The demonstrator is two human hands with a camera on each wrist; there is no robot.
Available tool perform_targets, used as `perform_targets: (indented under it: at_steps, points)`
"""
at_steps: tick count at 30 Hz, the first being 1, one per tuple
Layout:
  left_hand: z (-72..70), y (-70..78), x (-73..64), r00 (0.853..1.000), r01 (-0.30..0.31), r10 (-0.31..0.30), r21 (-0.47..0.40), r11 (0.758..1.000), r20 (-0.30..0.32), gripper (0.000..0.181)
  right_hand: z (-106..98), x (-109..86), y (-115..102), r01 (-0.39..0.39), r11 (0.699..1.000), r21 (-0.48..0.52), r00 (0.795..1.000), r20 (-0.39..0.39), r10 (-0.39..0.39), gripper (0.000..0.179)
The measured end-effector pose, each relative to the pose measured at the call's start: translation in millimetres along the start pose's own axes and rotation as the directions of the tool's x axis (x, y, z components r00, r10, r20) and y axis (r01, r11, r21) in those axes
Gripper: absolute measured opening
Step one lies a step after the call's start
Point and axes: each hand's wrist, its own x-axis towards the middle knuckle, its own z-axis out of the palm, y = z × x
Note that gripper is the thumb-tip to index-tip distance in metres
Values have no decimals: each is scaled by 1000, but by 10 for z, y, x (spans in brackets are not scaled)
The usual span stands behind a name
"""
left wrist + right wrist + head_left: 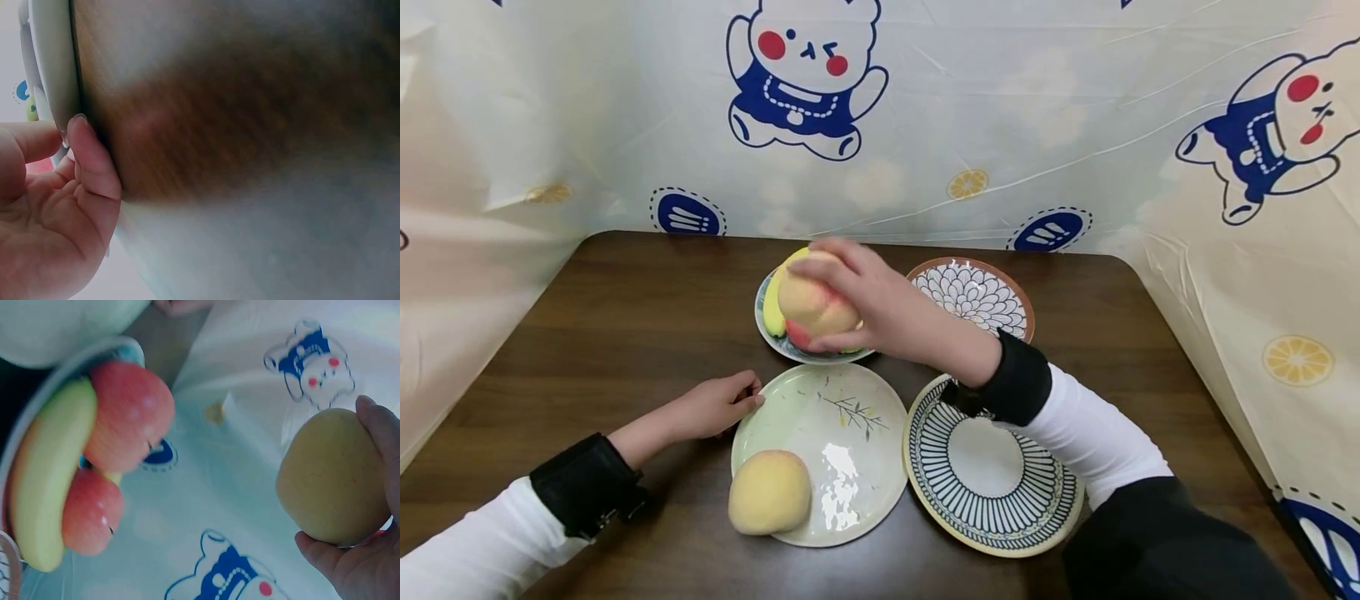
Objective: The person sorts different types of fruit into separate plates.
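Note:
My right hand (pixel 887 308) grips a yellow peach with a pink blush (pixel 811 298), held up over the fruit plate (pixel 762 321). In the right wrist view, the thumb and fingers reach round one side of this peach (pixel 337 478). A banana (pixel 53 481) and two red apples (pixel 128 415) lie on the fruit plate. My left hand (pixel 718 406) is at the left rim of the white plate with a painted twig (pixel 868 462). In the left wrist view, its thumb and finger pinch that rim (pixel 59 75). Another yellow peach (pixel 770 493) sits at the white plate's near-left edge.
Right of the white plate stands a plate with dark radial stripes (pixel 985 454). Behind it is a brown-rimmed plate with a petal pattern (pixel 973 292), partly covered by my right forearm. The brown wooden table (pixel 587 333) meets a cartoon-printed curtain (pixel 925 125) at the back.

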Motion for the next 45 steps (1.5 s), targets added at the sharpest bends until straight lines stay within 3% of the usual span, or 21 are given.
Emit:
perform_targets:
  at_steps: [7,16,20,30,45]
  points:
    - [22,-20,8,1000,1,-1,1,1000,-4,10,218,-355,-82,46,998,-31,986,163,-40,69]
    - [16,-19,32,1000,-12,12,11,1000,-17,10,470,-630,-21,82,983,-163,960,279,-34,67]
    - [3,-9,43,1000,-13,13,9,1000,-12,10,547,-673,16,81,981,-178,939,343,-15,68]
    - [-2,20,24,1000,-3,3,23,1000,-3,10,667,-717,63,47,987,-157,909,416,23,68]
    - [-5,22,9,1000,-19,20,49,999,-21,10,688,-687,140,28,995,-98,903,429,17,72]
